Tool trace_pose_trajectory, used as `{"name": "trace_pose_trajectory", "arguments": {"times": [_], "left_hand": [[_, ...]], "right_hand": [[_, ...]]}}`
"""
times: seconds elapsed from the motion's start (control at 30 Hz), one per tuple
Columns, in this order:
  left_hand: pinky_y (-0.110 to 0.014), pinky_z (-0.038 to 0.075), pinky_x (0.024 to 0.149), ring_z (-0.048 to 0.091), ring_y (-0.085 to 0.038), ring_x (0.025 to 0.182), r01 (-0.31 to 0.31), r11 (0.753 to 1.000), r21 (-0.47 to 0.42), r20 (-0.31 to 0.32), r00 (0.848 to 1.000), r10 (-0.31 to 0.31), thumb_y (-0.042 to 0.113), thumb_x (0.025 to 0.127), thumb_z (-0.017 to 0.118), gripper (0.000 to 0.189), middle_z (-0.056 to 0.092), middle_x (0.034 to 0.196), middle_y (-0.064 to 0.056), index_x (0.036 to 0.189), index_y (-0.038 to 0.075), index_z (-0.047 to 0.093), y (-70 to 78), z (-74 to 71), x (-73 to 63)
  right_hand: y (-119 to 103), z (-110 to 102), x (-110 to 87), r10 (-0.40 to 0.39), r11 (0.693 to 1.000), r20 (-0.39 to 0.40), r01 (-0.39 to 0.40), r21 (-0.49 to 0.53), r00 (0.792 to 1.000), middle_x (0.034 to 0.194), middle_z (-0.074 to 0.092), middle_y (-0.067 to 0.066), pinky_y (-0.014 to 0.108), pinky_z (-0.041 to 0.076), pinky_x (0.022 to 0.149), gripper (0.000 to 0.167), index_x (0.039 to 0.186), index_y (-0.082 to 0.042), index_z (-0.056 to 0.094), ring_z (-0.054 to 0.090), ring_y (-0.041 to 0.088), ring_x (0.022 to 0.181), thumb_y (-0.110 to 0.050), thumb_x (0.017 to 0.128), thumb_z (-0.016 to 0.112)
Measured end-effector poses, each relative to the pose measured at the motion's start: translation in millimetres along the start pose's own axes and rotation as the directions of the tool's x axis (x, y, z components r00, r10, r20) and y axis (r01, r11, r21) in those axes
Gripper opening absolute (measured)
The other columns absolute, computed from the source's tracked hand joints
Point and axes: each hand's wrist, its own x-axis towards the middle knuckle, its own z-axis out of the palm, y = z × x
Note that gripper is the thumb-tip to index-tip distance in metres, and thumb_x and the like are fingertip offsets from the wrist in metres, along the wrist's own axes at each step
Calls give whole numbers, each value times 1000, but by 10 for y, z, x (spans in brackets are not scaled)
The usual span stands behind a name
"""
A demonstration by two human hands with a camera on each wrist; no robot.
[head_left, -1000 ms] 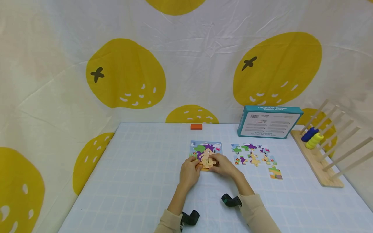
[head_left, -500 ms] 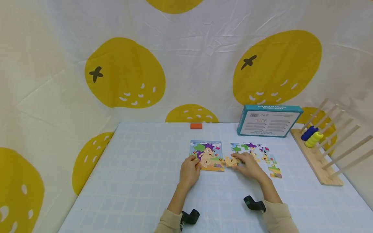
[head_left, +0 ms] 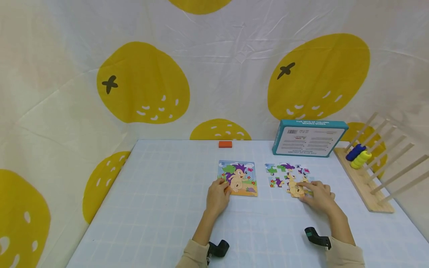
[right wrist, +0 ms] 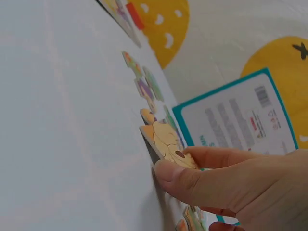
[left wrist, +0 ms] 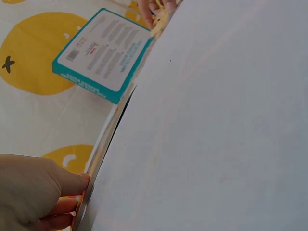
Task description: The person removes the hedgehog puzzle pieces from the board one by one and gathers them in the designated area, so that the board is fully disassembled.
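In the head view a square picture board (head_left: 242, 182) with a purple-spined hedgehog lies on the table. My left hand (head_left: 217, 197) holds its left edge, thumb at the near side and fingers over the rim; the left wrist view shows the thumb (left wrist: 74, 183) against the edge. Off to the right, my right hand (head_left: 318, 195) pinches a tan jigsaw piece (head_left: 296, 190) between thumb and forefinger. This piece (right wrist: 168, 144) is tilted, close over the table among several loose jigsaw pieces (head_left: 276, 182). Some of those are hidden behind the right hand.
A teal-edged box (head_left: 310, 138) stands at the back right. Beside it, a wooden rack (head_left: 366, 182) with upright pegs carries blue beads (head_left: 356, 152) and yellow beads (head_left: 361, 160). An orange block (head_left: 225, 144) lies at the table's back edge, before a patterned curtain.
My right hand has moved right, carrying the jigsaw piece from over the picture board to the loose pieces, uncovering the board. The left hand has stayed at the board's left edge.
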Motion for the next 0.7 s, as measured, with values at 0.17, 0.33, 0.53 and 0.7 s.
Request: {"name": "trace_pose_trajectory", "arguments": {"times": [0.17,0.33,0.53,0.7], "left_hand": [[-43,45,94,57,-30,108,5,1000,-4,6,1000,-5,11,83,69,24,62,116,-15,105,0,70,0,2,12],[-42,45,94,57,-30,108,0,1000,1,8,1000,0,11,83,69,24,62,116,-15,105,0,71,-1,7,25],[-42,45,94,57,-30,109,11,1000,-4,15,1000,-11,12,85,68,24,62,117,-15,106,1,71,-3,9,23],[-43,46,94,57,-30,108,13,1000,-8,11,1000,-13,12,85,68,24,62,117,-15,106,1,71,-5,6,15]], "right_hand": [[22,-24,-16,30,999,23,-30,-15,999,127,30,37,67,21,79,55,129,-8,53,20,58,111,-30,82,71],[-12,-56,-21,25,1000,37,-25,-13,999,136,22,33,74,13,83,49,128,-9,54,8,62,118,-23,83,69],[-35,-82,-27,41,999,66,-40,-17,997,138,20,35,78,10,85,49,127,-8,55,5,63,120,-21,83,68],[-35,-89,-20,43,999,75,-43,-7,996,137,23,34,78,12,85,50,127,-6,55,8,64,118,-22,82,70]]}}
